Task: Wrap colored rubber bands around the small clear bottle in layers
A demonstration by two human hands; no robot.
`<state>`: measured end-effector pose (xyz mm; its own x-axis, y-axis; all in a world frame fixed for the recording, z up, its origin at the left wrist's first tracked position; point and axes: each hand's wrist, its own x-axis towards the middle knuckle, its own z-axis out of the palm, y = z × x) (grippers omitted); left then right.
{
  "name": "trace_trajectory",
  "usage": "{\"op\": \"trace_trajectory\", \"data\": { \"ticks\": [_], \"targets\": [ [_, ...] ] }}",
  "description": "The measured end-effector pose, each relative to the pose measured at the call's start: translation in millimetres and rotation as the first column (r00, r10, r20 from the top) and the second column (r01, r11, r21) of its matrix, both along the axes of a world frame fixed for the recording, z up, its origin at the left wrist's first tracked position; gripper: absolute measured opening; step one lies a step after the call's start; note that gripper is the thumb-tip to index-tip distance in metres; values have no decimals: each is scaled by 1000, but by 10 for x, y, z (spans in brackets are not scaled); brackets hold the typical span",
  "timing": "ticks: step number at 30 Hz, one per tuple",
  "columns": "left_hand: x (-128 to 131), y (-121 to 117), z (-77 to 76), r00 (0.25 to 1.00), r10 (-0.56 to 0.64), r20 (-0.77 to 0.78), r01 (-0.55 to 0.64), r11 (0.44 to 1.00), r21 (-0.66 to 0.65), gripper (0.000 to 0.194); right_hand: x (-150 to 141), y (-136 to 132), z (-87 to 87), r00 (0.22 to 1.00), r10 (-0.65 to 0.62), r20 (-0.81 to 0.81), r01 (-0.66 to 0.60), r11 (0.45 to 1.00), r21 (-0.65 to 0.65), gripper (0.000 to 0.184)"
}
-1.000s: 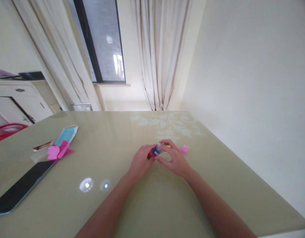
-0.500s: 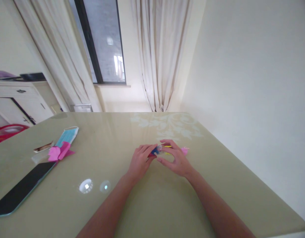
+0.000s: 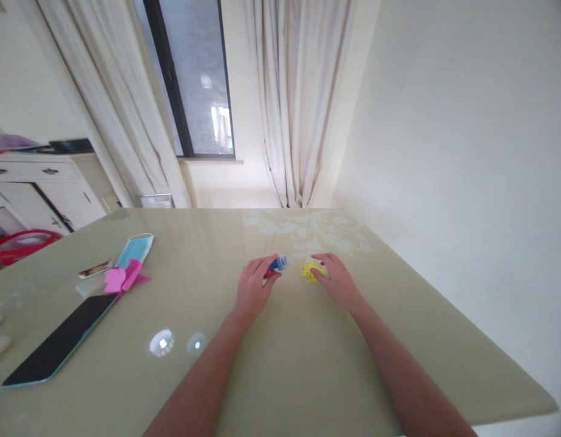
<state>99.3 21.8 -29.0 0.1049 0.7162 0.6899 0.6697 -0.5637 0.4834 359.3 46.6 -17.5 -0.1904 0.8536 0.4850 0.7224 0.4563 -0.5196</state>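
Note:
A bundle of thin red, blue and white loops, like rubber bands [image 3: 277, 263], pokes out from the fingers of my left hand [image 3: 254, 286], which is closed around its left end. Across a short gap, my right hand [image 3: 339, 283] curves round a tangle of yellow loops, like rubber bands [image 3: 309, 272]. Its thumb lies against the near side of the yellow tangle. Both bundles are low over the tabletop [image 3: 289, 352]; whether they touch it I cannot tell. My right fingers hide part of the yellow bundle.
To the left lie a blue face mask [image 3: 135, 250], a pink paper-like piece [image 3: 124, 278], a small brown strip [image 3: 95, 269] and a dark flat tablet-like device [image 3: 62, 340]. A white wall [image 3: 462, 182] runs along the table's right side.
My hands have moved apart, and a gap now separates the two bundles. The yellow loops show more fully. A pink bit beside my right hand is out of sight. The view has shifted slightly.

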Motion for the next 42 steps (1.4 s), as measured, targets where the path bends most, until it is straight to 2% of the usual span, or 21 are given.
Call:
{"op": "trace_trajectory", "data": {
  "ticks": [3,5,8,11,15,21,31,38,42],
  "targets": [
    [31,5,-17,998,-41,-54,41,999,-1,42,-10,111,-147,965,-24,261,41,997,-60,40],
    [54,1,-23,994,-64,-94,64,998,0,42,-60,156,-191,952,-16,307,45,995,-88,31],
    [63,7,-38,991,-66,-116,65,998,-16,41,-123,204,-196,961,-8,276,35,995,-95,17],
    [48,35,-70,992,-58,-109,53,998,-42,42,-125,230,-181,980,-8,198,24,997,-78,16],
    [43,55,-104,996,-1,-89,-7,997,-83,43,-82,236,-190,999,-36,11,37,998,-52,20],
    [116,-24,-78,993,28,-115,-43,992,-122,43,-79,239,-225,961,-83,-264,59,994,-96,25],
    [180,-85,-72,988,6,-152,-30,987,-158,43,-112,238,-193,888,-170,-428,101,979,-178,23],
    [165,-83,-60,993,-3,-119,-21,979,-205,43,-153,126,-102,824,-124,-552,4,977,-213,30],
    [166,-86,-33,997,-21,-81,0,967,-254,43,-247,-33,13,712,-76,-699,-116,968,-223,34]
  ]
}}
